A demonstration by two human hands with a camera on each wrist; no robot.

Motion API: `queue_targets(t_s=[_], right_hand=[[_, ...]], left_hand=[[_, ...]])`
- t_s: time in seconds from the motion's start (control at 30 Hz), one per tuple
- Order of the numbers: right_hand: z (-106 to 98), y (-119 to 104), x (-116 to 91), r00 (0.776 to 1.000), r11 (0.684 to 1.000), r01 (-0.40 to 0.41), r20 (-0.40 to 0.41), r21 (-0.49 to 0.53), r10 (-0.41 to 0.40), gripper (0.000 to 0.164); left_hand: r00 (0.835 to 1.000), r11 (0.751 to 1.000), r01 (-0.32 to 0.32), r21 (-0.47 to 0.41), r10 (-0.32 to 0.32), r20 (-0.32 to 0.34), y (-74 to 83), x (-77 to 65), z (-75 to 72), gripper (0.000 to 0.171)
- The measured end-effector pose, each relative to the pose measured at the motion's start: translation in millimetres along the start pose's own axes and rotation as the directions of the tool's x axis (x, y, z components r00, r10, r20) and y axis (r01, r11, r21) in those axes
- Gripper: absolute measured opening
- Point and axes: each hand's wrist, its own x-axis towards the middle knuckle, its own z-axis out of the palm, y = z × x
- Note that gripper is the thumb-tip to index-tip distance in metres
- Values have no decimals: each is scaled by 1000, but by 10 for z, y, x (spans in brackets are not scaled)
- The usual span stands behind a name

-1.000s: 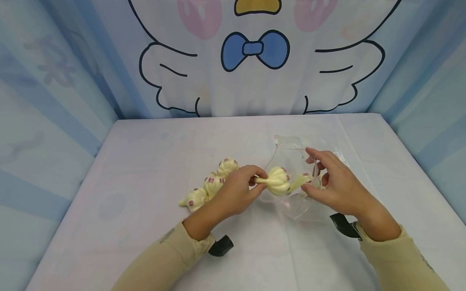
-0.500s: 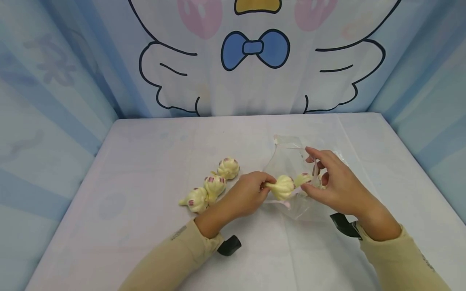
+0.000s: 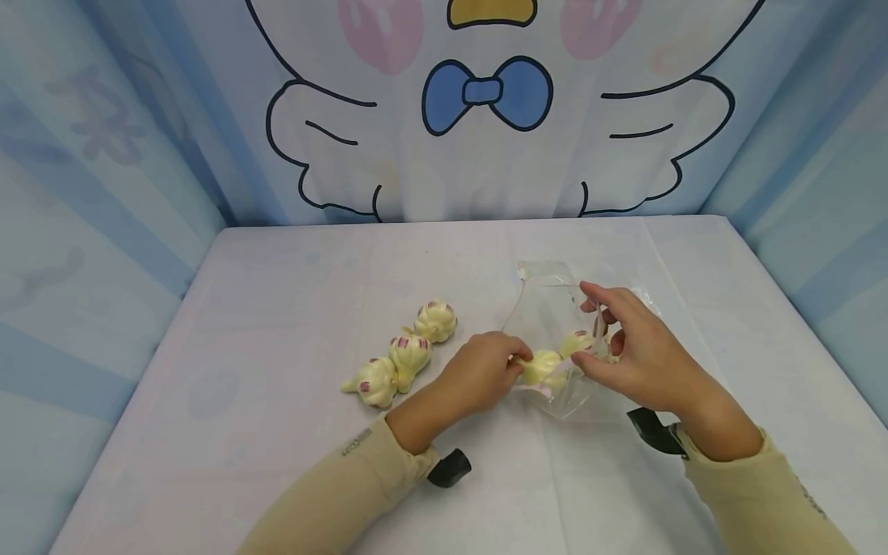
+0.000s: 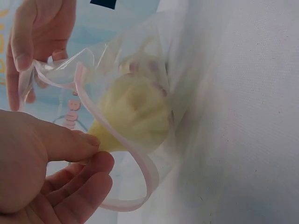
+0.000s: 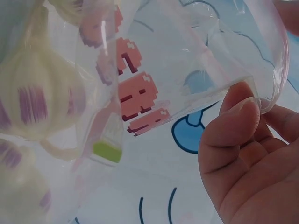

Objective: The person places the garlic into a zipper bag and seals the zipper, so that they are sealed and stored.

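Observation:
My left hand (image 3: pixel 486 371) pinches the stem of a pale garlic bulb (image 4: pixel 133 112) between thumb and fingertips. The bulb's body sits inside the mouth of a clear zip bag (image 3: pixel 537 312), seen through the film in the left wrist view. A pink zip strip (image 4: pixel 100 116) runs around that mouth, close by the fingertips. On the other side, my right hand (image 3: pixel 634 347) pinches the bag's edge between thumb and fingers and keeps it spread. More garlic bulbs with purple patches (image 5: pixel 35 100) show inside the bag, blurred by the plastic.
Three garlic bulbs (image 3: pixel 409 353) lie in a slanting row on the white tablecloth (image 3: pixel 277 308), left of the left hand. Behind the table hangs a cartoon curtain (image 3: pixel 479 169), with blue curtains at both sides. Pink printed lettering (image 5: pixel 135 93) marks the bag.
The left hand has moved right and slightly toward me, carrying its garlic bulb from before the bag into its mouth. The right hand has kept its place; the three loose bulbs have not moved.

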Motion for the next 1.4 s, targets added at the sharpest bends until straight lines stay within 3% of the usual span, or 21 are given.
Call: queue_targets(t_s=[0.17,0.37,0.6,0.77,1.03,1.2,1.4], right_hand=[[14,3,-8,1000,1000,1,0,9,-1,81],[25,-12,-10,1000,1000,0,-1,25,0,80],[46,-26,-5,1000,1000,-5,-13,19,5,79],[81,-61,15,994,996,-85,-63,3,85,69],[114,-98,41,964,973,-230,-134,13,229,56],[113,-93,32,971,978,-208,-118,12,208,56],[112,-90,26,979,985,-169,-111,24,170,58]], left_hand=[[999,999,-29,44,31,-35,10,-38,5,16],[998,997,-56,48,57,-2,-5,-57,8,26],[999,999,-45,30,46,-7,-19,-65,1,14],[999,999,-38,13,38,22,-24,-65,3,10],[998,1000,-16,-16,17,56,4,-71,-13,10],[999,1000,-11,-26,12,34,4,-78,-4,9],[999,999,-32,21,32,-9,3,-69,39,8]])
